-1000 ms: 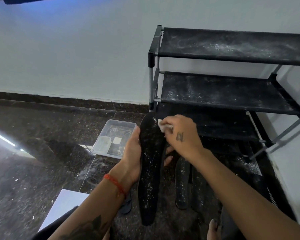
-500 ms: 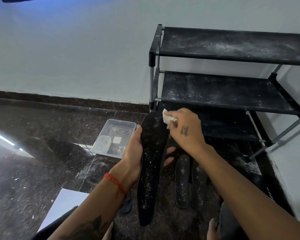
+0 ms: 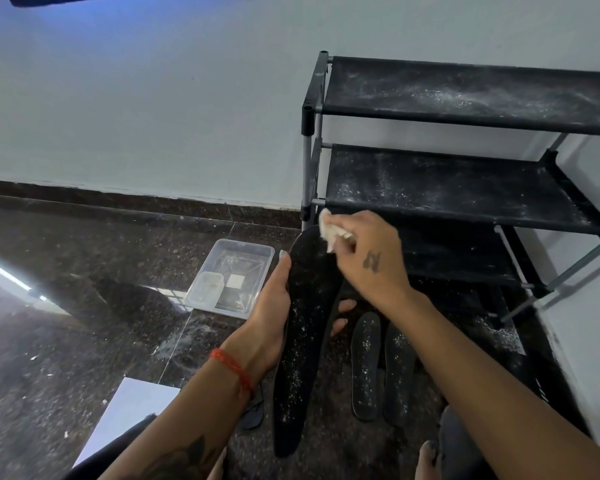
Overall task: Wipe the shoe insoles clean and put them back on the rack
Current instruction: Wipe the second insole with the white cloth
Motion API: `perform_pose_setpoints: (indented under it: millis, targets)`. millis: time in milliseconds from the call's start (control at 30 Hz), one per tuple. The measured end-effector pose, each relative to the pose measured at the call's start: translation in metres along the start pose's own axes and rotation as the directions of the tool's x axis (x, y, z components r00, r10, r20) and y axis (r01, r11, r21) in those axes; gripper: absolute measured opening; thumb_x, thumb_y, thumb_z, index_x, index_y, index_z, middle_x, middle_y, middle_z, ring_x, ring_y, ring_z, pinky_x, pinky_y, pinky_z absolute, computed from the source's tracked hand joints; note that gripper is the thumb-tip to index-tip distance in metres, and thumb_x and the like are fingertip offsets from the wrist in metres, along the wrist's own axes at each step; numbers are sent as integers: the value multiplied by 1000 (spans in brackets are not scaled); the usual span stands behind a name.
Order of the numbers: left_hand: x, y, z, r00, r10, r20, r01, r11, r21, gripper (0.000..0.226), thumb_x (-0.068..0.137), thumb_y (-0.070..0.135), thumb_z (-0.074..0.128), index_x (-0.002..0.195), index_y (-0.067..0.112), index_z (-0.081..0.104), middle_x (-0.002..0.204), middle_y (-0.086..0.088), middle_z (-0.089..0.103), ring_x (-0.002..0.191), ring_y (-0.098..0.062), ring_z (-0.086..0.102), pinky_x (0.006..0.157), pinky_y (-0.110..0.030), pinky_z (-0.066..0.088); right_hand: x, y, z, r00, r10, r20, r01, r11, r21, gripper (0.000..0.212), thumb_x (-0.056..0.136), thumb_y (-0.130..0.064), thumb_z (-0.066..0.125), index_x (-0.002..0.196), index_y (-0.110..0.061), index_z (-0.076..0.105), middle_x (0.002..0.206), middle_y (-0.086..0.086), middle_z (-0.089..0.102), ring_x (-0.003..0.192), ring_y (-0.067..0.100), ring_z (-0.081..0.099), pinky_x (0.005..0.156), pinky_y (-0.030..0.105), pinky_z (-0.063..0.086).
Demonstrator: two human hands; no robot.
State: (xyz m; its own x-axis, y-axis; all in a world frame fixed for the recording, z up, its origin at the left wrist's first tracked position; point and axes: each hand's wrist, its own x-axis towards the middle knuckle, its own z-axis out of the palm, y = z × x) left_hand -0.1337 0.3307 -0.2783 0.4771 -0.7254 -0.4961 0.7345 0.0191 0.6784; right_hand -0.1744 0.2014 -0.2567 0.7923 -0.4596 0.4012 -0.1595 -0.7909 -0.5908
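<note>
A long black insole (image 3: 303,344), speckled with white dust, is held upright-tilted in front of me. My left hand (image 3: 274,317) grips its middle from the left, fingertips showing on the right edge. My right hand (image 3: 368,258) pinches a small white wipe (image 3: 328,228) against the insole's top end. Two more dusty black insoles (image 3: 364,362) (image 3: 397,372) lie side by side on the floor below my right forearm. The black shoe rack (image 3: 447,188) stands at the right against the wall, its shelves dusted white.
A clear plastic tray (image 3: 232,275) with a small container in it sits on the dark speckled floor left of the insole. A white sheet (image 3: 129,414) lies near my left arm. A small dark object (image 3: 252,415) peeks out under my left wrist.
My right hand has slid the wipe upward along the insole, from below its tip to the very top edge. My left hand keeps holding the insole in place.
</note>
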Motion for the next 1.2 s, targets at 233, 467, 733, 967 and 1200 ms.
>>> perform_pose_setpoints:
  millis: [233,467,733,967,1200]
  targets:
    - [-4,-1,3,998,58,-26,-55,994,94,67,96,61,25,108,8,66,88,-14,72,70,-22,69,57,-31,55,-6,-10,4,970,-213,121,229,963,-143,35,93,-20,38,116,-16,63,89,3,53,86,18,49,68,30,46]
    - [0,1,-1,998,26,-62,-21,997,76,74,95,64,23,107,6,67,101,-20,71,78,-27,68,59,-33,54,2,6,-7,999,36,-31,-38,997,-62,36,84,-1,56,116,-17,64,99,4,57,82,8,47,65,0,33]
    - [-3,-1,0,998,43,-47,-40,998,51,68,96,61,24,109,8,64,90,-15,72,70,-23,70,58,-32,56,-8,-7,8,981,-162,107,177,972,-152,29,91,-9,47,115,-13,63,91,4,53,84,17,51,69,23,43]
    - [-1,3,-5,999,27,-45,-28,999,-16,78,93,66,20,100,8,71,102,-20,70,79,-26,69,67,-36,54,-2,-3,-2,999,47,2,-47,999,25,30,84,-8,60,112,-16,67,98,2,61,82,8,51,63,4,34]
    - [1,4,-6,984,132,-119,-138,990,-41,69,98,54,22,81,6,69,69,-14,71,58,-19,70,48,-23,54,-23,-23,17,972,-130,196,111,988,107,32,82,-8,62,111,-20,67,91,0,62,77,10,56,64,11,40]
